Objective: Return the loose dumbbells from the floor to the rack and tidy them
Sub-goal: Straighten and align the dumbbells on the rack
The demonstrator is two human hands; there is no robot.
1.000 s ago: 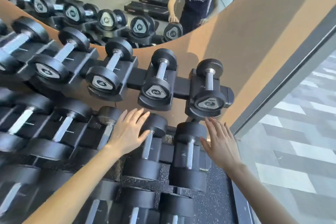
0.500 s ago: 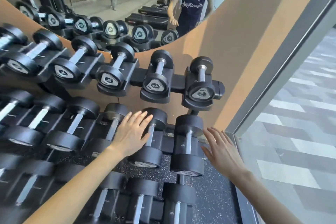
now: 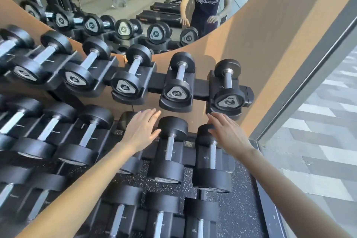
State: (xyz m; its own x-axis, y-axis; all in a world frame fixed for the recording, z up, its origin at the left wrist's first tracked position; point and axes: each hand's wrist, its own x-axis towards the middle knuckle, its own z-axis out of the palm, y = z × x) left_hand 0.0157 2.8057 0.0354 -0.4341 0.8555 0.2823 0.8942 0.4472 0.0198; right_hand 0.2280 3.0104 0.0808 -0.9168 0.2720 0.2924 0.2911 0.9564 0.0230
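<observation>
A black three-tier rack [image 3: 201, 87] holds rows of black dumbbells with silver handles. The top tier's rightmost dumbbell [image 3: 228, 91] is marked 2, and another marked 2 [image 3: 178, 83] sits left of it. My left hand [image 3: 142, 129] hovers flat and open over the middle tier, just left of a dumbbell [image 3: 170, 149]. My right hand [image 3: 229, 134] is open above the rightmost middle-tier dumbbell [image 3: 211, 160], with its fingertips near the underside of the top cradle. Neither hand holds anything.
A curved mirror [image 3: 154, 2] above the rack reflects the dumbbells, a person and treadmills. An orange wall [image 3: 270, 35] stands behind the rack. A glass wall with a dark frame [image 3: 301, 75] runs along the right. Speckled rubber floor [image 3: 237, 216] shows under the lowest tier.
The view has tilted up and pulled back, showing more of the mirror. Both hands rose slightly toward the top tier; my right hand moved left over the rightmost middle-tier dumbbell.
</observation>
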